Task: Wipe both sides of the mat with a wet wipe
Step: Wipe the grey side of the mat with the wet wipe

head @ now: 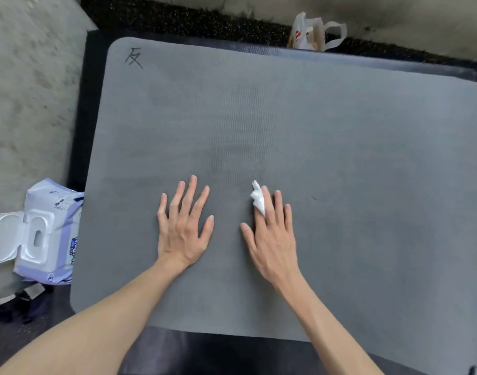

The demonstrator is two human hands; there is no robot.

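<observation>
A large grey mat [340,158] lies flat and fills most of the view, with a hand-drawn mark near its far left corner. My left hand [184,226] rests palm down on the mat, fingers straight and spread. To its right, my right hand [271,234] also lies flat on the mat and presses a crumpled white wet wipe [258,197] under its straight fingers; part of the wipe sticks out beside the index finger. Faint darker streaks show on the mat beyond the hands.
A purple-and-white pack of wet wipes [50,234] with its lid flipped open lies left of the mat. A white plastic bag [311,32] sits beyond the far edge. A darker mat [80,117] lies underneath, on a concrete floor [23,90].
</observation>
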